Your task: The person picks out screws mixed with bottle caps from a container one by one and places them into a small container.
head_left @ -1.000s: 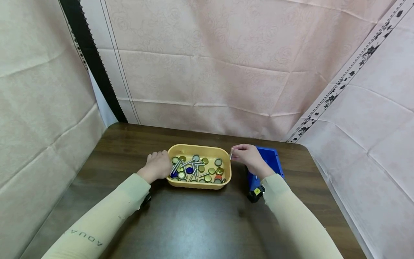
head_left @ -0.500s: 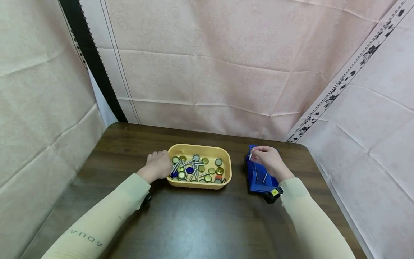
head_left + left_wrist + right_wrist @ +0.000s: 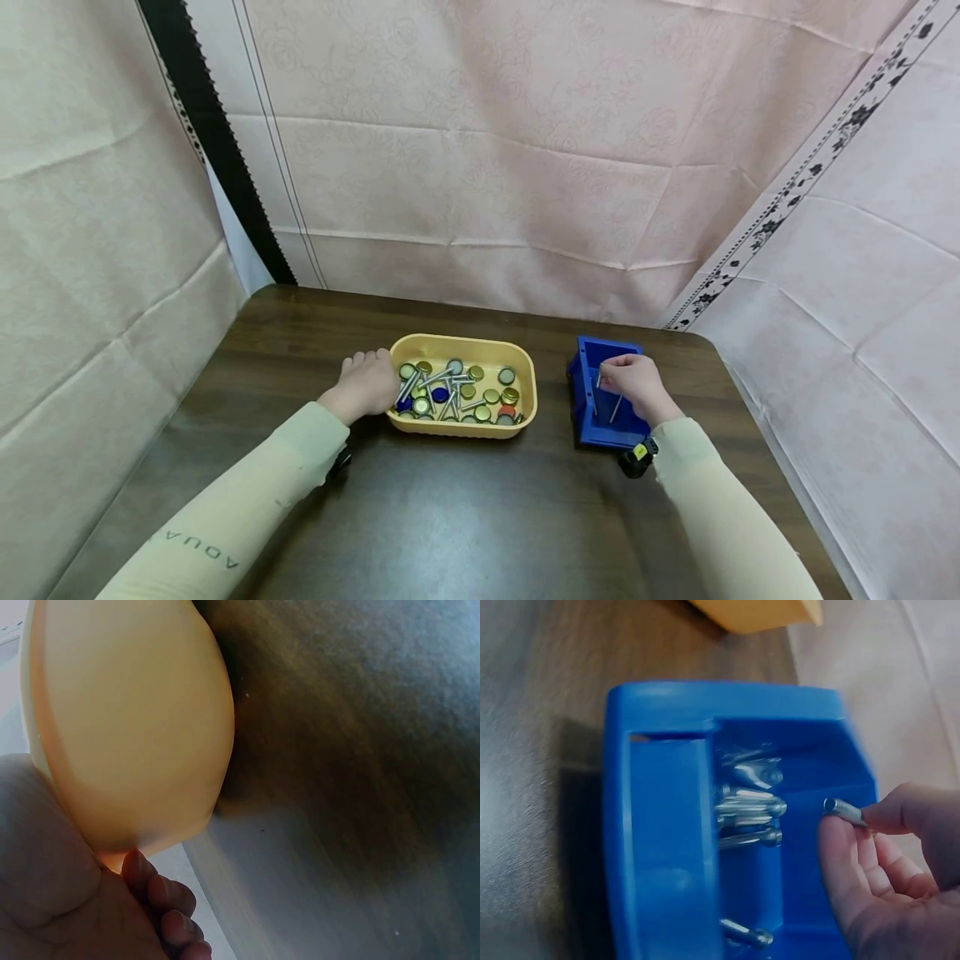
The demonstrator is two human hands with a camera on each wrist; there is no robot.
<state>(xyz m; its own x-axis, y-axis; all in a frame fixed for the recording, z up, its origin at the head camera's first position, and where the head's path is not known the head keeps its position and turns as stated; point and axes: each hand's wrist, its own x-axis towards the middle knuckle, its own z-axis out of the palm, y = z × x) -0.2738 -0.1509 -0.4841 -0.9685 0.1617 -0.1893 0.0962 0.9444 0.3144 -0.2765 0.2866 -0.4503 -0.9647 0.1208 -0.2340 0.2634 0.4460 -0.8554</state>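
My left hand [image 3: 363, 386] holds the left end of a yellow plastic tray [image 3: 465, 430]; in the left wrist view its curled fingers [image 3: 169, 896] lie at the tray's end. Inside the tray lie metal bolts [image 3: 448, 406] mixed with gold, silver, blue and red bottle caps [image 3: 491, 396]. Over a blue plastic bin [image 3: 603, 436], my right hand [image 3: 636, 385] pinches one bolt [image 3: 845, 811] between thumb and fingertips, its threaded end showing in the right wrist view. Several silver bolts [image 3: 748, 806] rest in the bin, partly hidden by its front wall.
Both containers stand on a dark brown wooden table [image 3: 420, 517], with a strip of tabletop between them. Pale cloth [image 3: 480, 167] hangs behind the table and at both sides.
The right hand has carried the bolt rightward from beside the tray to the blue bin, then slightly nearer over its inside. The left hand and the tray have stayed put.
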